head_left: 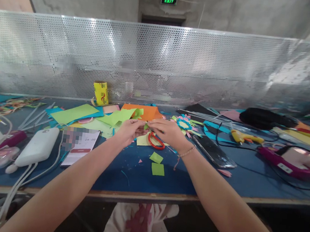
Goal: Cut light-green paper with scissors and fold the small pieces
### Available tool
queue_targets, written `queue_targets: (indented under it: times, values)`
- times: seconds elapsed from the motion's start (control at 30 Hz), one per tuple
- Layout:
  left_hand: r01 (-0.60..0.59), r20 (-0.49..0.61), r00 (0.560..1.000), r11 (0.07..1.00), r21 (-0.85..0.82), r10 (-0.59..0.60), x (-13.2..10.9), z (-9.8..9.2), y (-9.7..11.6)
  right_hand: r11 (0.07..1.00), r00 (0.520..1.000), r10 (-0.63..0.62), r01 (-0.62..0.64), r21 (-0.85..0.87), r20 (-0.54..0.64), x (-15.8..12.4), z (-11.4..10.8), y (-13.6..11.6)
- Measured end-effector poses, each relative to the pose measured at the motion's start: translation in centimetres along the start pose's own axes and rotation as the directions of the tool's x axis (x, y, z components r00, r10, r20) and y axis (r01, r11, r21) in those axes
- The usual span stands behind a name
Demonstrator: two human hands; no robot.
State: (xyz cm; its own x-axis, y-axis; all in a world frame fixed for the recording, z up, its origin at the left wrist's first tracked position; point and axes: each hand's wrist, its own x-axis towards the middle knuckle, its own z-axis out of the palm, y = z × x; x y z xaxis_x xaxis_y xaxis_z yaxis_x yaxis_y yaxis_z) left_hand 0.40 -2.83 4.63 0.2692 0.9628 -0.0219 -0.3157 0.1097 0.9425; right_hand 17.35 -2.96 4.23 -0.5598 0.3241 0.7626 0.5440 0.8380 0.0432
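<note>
My left hand and my right hand meet above the middle of the blue table. Both pinch a small light-green paper piece between their fingertips. Red-handled scissors lie on a pale yellow sheet just under my right hand. Two small green paper squares lie on the table nearer to me. Green paper sheets and an orange sheet lie just behind my hands.
A white power bank with cables and a phone showing a timer lie at left. A paper flower, a dark phone, a yellow glue gun and a pink device lie at right. A perforated metal screen closes the back.
</note>
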Motion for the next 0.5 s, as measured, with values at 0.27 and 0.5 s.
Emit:
queue_targets:
  times: [0.27,0.5]
  values:
    - [0.028,0.027,0.999,1.000,0.005,-0.028,0.27,-0.12,-0.46,0.989,0.990,-0.103,0.113,-0.096,0.095,-0.22,-0.63,0.41]
    - [0.001,0.028,1.000,1.000,0.022,-0.002,0.38,-0.11,-0.62,1.000,0.993,-0.030,0.030,0.004,0.114,-0.17,-0.49,0.31]
